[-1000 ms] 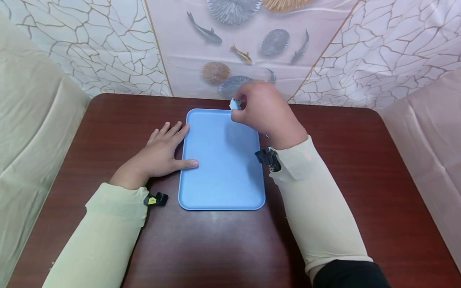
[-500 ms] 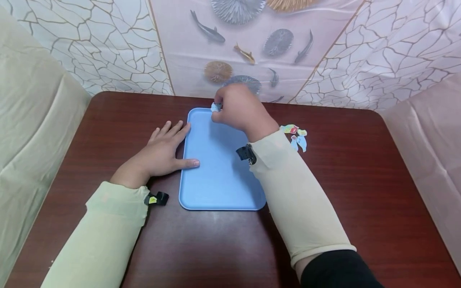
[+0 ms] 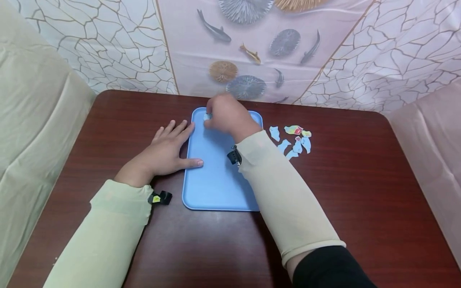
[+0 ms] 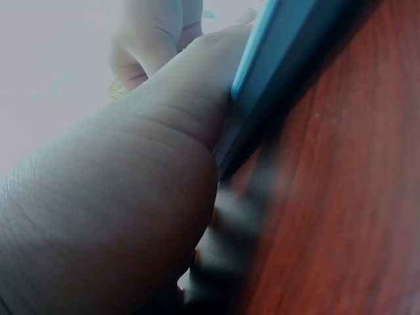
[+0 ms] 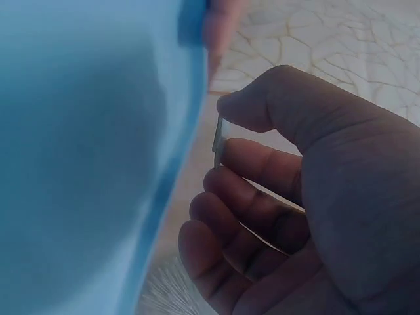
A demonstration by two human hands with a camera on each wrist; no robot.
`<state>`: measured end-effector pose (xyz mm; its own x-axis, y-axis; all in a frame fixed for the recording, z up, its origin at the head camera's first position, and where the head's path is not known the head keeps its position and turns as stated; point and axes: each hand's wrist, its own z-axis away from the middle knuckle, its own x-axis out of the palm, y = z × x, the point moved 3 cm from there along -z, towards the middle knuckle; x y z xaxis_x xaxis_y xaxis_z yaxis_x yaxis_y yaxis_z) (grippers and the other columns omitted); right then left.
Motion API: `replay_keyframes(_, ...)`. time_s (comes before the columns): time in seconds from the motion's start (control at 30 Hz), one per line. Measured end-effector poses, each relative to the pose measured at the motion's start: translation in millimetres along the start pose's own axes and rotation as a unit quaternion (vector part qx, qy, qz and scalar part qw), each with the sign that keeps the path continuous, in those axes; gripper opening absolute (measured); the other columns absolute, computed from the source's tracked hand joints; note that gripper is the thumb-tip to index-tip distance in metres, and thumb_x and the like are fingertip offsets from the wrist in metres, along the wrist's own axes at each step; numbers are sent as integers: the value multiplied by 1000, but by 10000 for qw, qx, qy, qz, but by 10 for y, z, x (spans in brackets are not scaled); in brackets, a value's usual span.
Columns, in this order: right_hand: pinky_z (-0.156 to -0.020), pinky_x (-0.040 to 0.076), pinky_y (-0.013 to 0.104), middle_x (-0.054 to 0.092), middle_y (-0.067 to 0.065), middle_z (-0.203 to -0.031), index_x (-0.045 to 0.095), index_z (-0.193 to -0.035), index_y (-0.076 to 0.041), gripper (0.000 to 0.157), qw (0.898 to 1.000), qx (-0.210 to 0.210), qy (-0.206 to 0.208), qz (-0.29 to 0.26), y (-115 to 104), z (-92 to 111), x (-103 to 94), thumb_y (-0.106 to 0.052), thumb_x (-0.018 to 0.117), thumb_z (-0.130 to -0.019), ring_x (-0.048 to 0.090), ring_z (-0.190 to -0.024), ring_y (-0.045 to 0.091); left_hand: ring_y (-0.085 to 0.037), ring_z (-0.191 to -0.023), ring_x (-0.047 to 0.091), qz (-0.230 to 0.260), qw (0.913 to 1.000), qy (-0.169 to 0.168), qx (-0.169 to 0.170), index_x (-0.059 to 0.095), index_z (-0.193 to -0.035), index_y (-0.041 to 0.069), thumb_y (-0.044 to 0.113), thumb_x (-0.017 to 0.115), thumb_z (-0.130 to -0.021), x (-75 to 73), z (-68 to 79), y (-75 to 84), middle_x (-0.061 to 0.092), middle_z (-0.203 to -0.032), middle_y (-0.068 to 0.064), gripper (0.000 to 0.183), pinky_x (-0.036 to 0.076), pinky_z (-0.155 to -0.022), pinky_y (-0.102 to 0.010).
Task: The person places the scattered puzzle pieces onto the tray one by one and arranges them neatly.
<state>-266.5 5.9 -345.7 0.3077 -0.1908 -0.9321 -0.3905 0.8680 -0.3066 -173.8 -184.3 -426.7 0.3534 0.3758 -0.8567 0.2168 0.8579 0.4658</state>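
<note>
The light-blue tray (image 3: 212,192) lies on the table, its long sides running away from me. My left hand (image 3: 163,156) is spread at its left side, fingers on the table and edge, thumb over the rim. Above the tray's far left corner, my right hand (image 3: 230,117) pinches a small light-blue puzzle piece (image 3: 207,117) between thumb and fingers. The right wrist view shows this thin piece (image 5: 218,141) nearly edge-on, close by the tray rim (image 5: 172,177). My palm and the other fingers hide part of it in the head view.
Several loose puzzle pieces (image 3: 284,145), mostly light blue, lie right of the tray on the brown table (image 3: 360,180). One piece (image 3: 293,130) carries yellow, green and red print. A patterned cloth backdrop (image 3: 194,60) stands behind the far table edge.
My right hand has moved left over the tray with the puzzle piece, then lower at the far left corner. Loose pieces on the right have come into sight. The left hand stays put.
</note>
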Motion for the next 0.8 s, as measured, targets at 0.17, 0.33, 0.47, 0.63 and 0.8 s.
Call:
replay_keyframes(0.17,-101,62,40,79,4,-126,79,-132,-12,35,9998,42,-171,-49,-37,-35,104,-32,80,-103,70,-109,20,-45,-177,-6,-10,10000,22,23,8,-183,28,86,71,-93,-9,0,15,7,-191,-13,125,-3,-139,-72)
replay_keyframes(0.33,-104,61,40,78,3,-127,79,-131,-12,35,9997,-51,-234,83,-65,-55,194,-34,80,-104,70,-111,18,-45,-177,-6,17,10000,24,37,9,-183,27,85,71,-93,-14,4,21,8,-191,-13,124,-3,-139,-72)
replay_keyframes(0.47,-96,61,39,78,1,-116,80,-120,-14,25,9995,-114,-247,150,-59,-77,263,-33,80,-104,70,-101,18,-46,-177,-6,6,10000,27,20,9,-183,26,83,72,-94,-9,8,23,8,-191,-14,124,-3,-139,-72)
replay_keyframes(0.63,-87,59,38,76,0,-103,80,-107,-16,16,9993,-174,-248,214,-49,-78,304,-31,80,-104,68,-92,19,-46,-177,-6,6,10000,22,-3,9,-183,25,83,72,-94,5,12,22,8,-191,-14,124,-3,-139,-72)
replay_keyframes(0.8,-83,58,37,75,0,-99,81,-105,-17,14,9992,-150,-329,178,-43,-73,312,-31,80,-104,68,-90,20,-45,-177,-6,-13,10000,26,-7,8,-183,26,84,71,-94,7,8,19,8,-191,-13,124,-3,-139,-72)
